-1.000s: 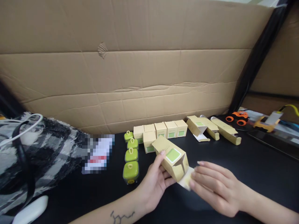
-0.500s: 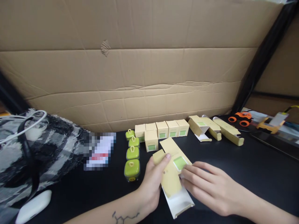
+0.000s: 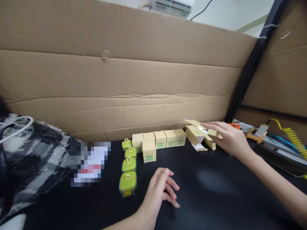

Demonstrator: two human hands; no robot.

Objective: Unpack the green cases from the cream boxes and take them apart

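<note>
One yellow carton (image 3: pixel 193 122) gripped by right hand (image 3: pixel 229 138), jutting leftward; left hand (image 3: pixel 159 187) free.

Room in front, barriers behind.
The table (image 3: pixel 192 182) right of the left hand (image 3: pixel 161 188) gives passage; boxes (image 3: pixel 149 150) and cardboard (image 3: pixel 144 76) block the back, tubs (image 3: pixel 128 180) the left, cartons (image 3: pixel 192 137) by the right hand (image 3: pixel 229 137) the back right.

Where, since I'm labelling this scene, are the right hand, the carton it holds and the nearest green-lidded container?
Right hand (image 3: pixel 229 136), head view: back of the hand.
Held carton (image 3: pixel 193 122), head view: end jutting past the hand.
Nearest green-lidded container (image 3: pixel 128 183), head view: middle of the lid.
</note>
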